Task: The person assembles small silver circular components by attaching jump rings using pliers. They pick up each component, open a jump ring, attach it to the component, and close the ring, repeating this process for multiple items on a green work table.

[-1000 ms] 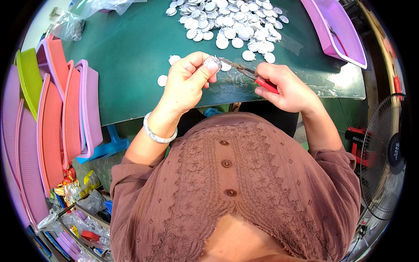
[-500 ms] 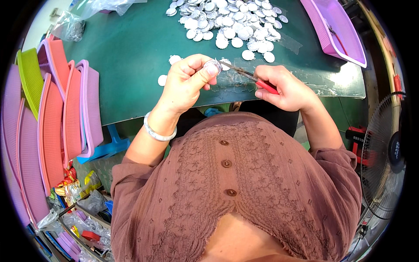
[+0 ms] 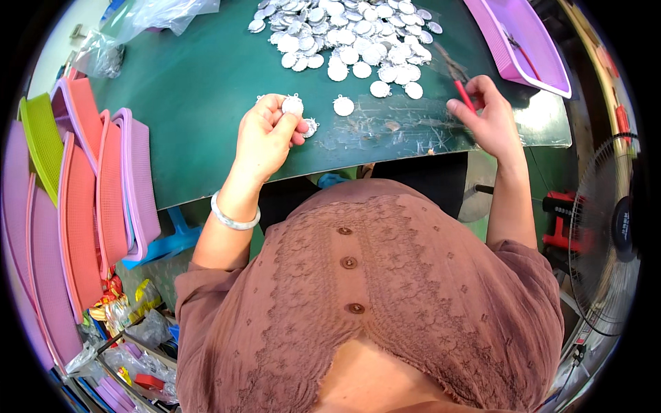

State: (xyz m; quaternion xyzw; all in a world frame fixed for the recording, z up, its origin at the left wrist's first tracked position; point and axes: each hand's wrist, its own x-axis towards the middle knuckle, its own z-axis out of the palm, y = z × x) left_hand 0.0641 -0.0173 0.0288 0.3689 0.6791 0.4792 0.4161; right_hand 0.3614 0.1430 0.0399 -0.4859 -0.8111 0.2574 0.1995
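My left hand (image 3: 265,134) is curled over the near edge of the green table (image 3: 200,103), and its fingertips pinch a small round silver disc (image 3: 292,105) held up just above the tabletop. A second disc (image 3: 309,127) sits just right of my thumb, touching or nearly touching it; I cannot tell whether I grip that one too. On my left wrist is a pale bangle (image 3: 234,219).

My right hand (image 3: 489,120) is well apart from the left, over at the right side of the table. It is closed around a slim tool with a red handle (image 3: 463,93), whose dark tip points toward the far side, at the edge of the heap. I cannot make out what kind of tool it is.

Between my hands a single disc (image 3: 343,106) lies flat on the table, beside a strip of clear plastic sheet (image 3: 399,127) that runs along the near edge. Farther off is a big heap of the same silver discs (image 3: 351,34), spread across the far middle of the table.

At the far right stands a purple tray (image 3: 530,48), tilted over the table's corner. Left of the table a stack of pink, purple and green trays (image 3: 89,193) leans on edge. Clear plastic bags (image 3: 151,14) lie at the far left corner. A fan (image 3: 609,241) stands on the floor to my right.
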